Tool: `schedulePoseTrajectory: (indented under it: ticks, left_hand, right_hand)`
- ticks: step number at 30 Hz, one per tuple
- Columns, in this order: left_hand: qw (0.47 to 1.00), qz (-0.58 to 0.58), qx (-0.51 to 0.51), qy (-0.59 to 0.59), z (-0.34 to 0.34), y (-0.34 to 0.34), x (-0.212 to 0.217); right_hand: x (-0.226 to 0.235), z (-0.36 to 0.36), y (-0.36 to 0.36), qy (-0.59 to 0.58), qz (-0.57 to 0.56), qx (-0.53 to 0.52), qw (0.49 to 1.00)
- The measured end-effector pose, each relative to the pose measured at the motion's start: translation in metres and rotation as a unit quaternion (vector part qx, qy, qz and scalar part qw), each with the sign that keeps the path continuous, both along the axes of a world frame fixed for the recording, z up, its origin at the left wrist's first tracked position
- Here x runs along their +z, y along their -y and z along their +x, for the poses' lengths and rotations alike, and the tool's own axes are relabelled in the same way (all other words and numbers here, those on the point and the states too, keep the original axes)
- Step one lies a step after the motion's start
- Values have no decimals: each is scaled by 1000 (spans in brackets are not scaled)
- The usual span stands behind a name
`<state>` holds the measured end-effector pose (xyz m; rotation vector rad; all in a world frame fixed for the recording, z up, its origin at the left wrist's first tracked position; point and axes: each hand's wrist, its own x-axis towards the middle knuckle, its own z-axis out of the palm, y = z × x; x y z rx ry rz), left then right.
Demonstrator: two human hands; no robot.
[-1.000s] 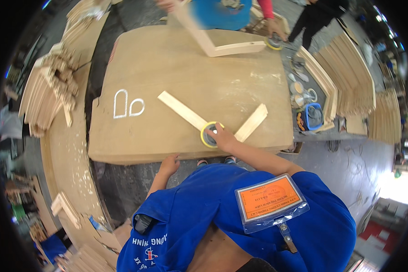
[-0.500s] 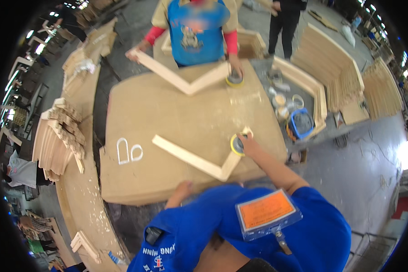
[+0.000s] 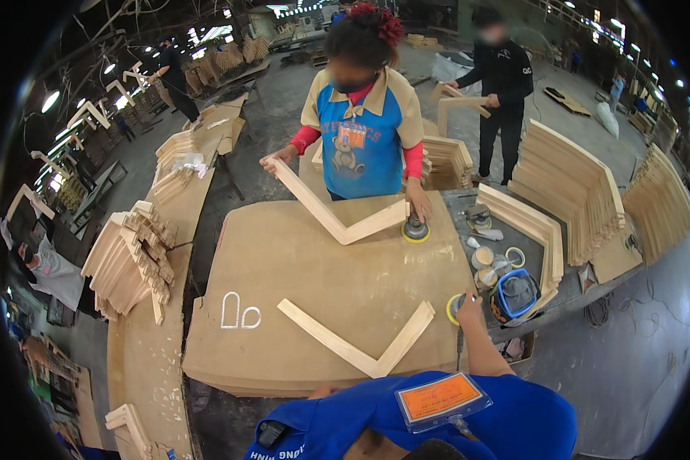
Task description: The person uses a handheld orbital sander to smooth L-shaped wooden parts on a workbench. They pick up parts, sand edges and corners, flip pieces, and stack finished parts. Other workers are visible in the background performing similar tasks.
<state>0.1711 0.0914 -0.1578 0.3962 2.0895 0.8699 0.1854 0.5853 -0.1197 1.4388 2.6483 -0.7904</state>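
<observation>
At the right edge of the brown-covered table (image 3: 322, 268), my right hand (image 3: 472, 310) is closed around a small round power sander with a yellow-rimmed pad (image 3: 455, 310). A V-shaped pale wooden piece (image 3: 327, 337) lies near me on the table, its point toward me. The sander is to the right of the piece, apart from it. Only a bit of my left hand (image 3: 323, 391) shows at the near table edge; my body and sleeve hide its fingers.
Across the table a co-worker holds another V-shaped piece (image 3: 310, 203) and a second sander (image 3: 415, 230). Right are a blue-rimmed basket (image 3: 514, 294), tape rolls and stacked wooden frames (image 3: 567, 199). Left, more wooden parts (image 3: 123, 264) are piled on a long bench (image 3: 149, 353).
My right hand and sander have left the wooden piece's right arm and moved right to the table edge. My left hand has mostly gone out of sight. The head view has tilted up.
</observation>
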Motion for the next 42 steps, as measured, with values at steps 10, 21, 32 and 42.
schedulePoseTrajectory:
  ticks: [10,21,32,42]
  left_hand:
    - [916,140,234,295,-9,-52,-52]
    - [787,252,343,447,-3,-74,-57]
    - [704,397,413,420,-10,-68,28]
    - [709,494,440,246,-81,-10,100]
  right_hand:
    - [-5,6,16,112,248,170,947]
    - [-31,6,178,68,124,680,720]
    - [33,-23,217,40,-78,695,714]
    - [73,-47,270,-193,-141,598,765]
